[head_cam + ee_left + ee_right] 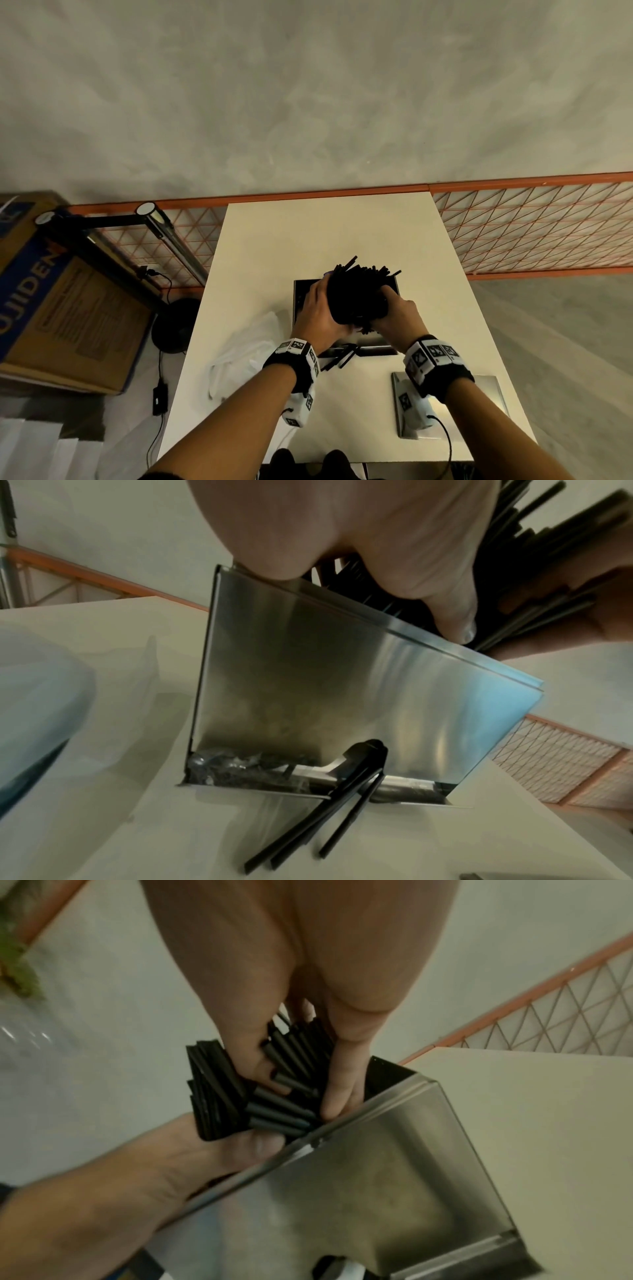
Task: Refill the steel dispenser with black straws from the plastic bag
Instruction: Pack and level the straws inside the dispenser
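Straws: thick bundle of black straws, held tilted over the open top of the steel dispenser, far ends fanning toward 12–1 o'clock; near ends dip at the dispenser's rim in the right wrist view.
Dispenser: upright steel box w/ brushed front wall, mid-worktop, lid off; slot at the base open.
Loose straws: 3 or so black straws stick out of the base slot onto the worktop, pointing toward 6–7 o'clock.
Left hand: left hand curls round the bundle from 9 o'clock, palm under it, fingers wrapped over the far side.
Right hand: right hand clasps the bundle from 3 o'clock; fingers press among the straw ends just above the rim.
Bag: plastic bag, clear, crumpled flat on the worktop at 8 o'clock of the dispenser, just beside it.
Lid: flat steel lid lies at 5 o'clock, partly under the right wrist, apart from the dispenser.
Worktop: white worktop, bare toward 12 o'clock.
Around: orange mesh rail behind; black lamp and cardboard box at 9–10 o'clock, off the worktop.
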Demonstrator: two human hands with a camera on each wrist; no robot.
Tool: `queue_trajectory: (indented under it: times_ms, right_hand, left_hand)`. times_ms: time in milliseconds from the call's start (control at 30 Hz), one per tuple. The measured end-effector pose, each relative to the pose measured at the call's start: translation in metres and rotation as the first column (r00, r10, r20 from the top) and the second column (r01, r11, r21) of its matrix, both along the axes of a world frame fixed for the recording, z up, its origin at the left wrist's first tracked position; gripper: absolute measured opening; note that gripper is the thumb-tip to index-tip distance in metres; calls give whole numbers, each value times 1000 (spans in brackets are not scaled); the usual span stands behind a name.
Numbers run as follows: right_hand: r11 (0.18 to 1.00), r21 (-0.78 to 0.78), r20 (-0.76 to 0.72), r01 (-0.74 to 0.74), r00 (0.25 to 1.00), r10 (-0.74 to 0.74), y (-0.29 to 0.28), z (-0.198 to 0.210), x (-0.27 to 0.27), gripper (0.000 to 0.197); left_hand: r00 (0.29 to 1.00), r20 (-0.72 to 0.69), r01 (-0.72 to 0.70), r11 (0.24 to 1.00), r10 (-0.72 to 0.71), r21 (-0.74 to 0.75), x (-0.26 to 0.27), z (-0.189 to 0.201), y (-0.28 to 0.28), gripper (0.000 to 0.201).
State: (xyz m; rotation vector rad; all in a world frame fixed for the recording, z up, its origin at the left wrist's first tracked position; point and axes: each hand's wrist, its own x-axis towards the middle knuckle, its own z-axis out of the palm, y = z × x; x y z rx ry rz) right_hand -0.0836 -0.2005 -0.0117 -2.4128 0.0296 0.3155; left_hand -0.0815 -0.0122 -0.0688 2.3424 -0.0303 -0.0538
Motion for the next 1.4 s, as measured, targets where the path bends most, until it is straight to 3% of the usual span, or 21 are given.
queue_trajectory:
  times_ms: [133,433,600,667,800,967,1067,1133,1200,1233,1333,1400]
  right_hand:
    - [996,81,-48,35,998,-31,1,4,6,36]
    - [969,214,-113,124,988,-101,1,7,23,19]
    - [947,296,-121,127,988,-94,-6,4,22,26]
    - [958,274,-89,88,994,-66,-11,4,19,23]
    - [981,181,85,73,992,-89,-25,4,6,41]
    - [998,23,158,54,986,-57,-42,-3,-7,54]
    - [985,-132,260,114,963,-77,-46,4,-15,46]
    - [977,-158,427,145,902,-65,-42,10,-19,26]
    - [994,-98,543,46,839,15,-31,15,-22,6]
    - [996,-67,546,-65,833,91,-23,17,-24,6]
    - [928,-18,422,-372,839,344,7,16,-33,21]
    - [871,-89,256,-484,834,489,22,3,-32,37]
  left_hand:
    - [999,35,-15,999,16,-38,-4,0,1,125]
    - [999,51,-4,1000,3,27,-5,1,-5,132]
    - [997,55,-49,999,50,-12,-2,1,-10,128]
    - [994,57,-88,995,90,-43,0,1,-10,123]
    - [991,78,-106,994,108,-20,3,-2,-10,107]
    - [991,77,-110,994,110,2,6,-5,-11,96]
    - [992,67,-104,995,104,-4,7,-6,-11,94]
    - [993,73,-96,995,96,-5,7,-7,-10,94]
    - [993,82,-86,996,86,0,7,-6,-9,93]
    - [993,86,-80,997,79,3,6,-6,-10,94]
    - [994,89,-70,997,69,10,6,-8,-10,99]
    - [994,80,-73,997,72,12,6,-10,-8,99]
